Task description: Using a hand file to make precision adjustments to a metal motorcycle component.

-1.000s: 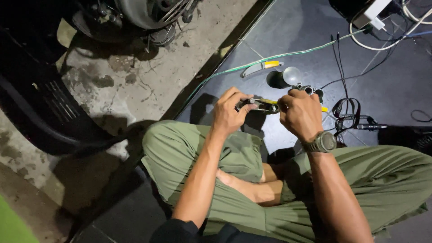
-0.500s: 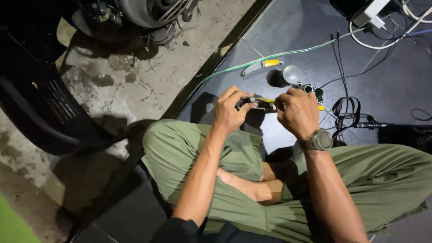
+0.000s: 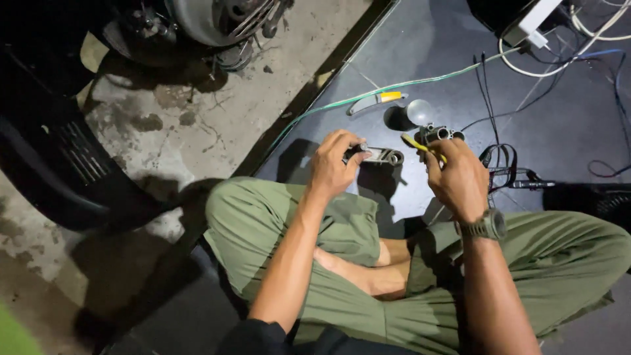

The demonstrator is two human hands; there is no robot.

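Half-hidden under left hand (image 3: 334, 167) fingers: gripped metal part (image 3: 380, 156), lying sideways, pointing right. Right hand (image 3: 457, 177) pinching yellow-handled tool (image 3: 420, 145).

My olive-green cotton trousers (image 3: 342, 263) lie on the dark blue-grey floor mat (image 3: 420, 39); a yellow-tipped grey knife (image 3: 374, 100) rests beside a pale green cable (image 3: 394, 85).

Stained concrete floor (image 3: 217, 125) at left; dark mat (image 3: 565, 118) at right, strewn with cables (image 3: 526, 62). Black plastic chair (image 3: 59, 164) far left. Dim light.
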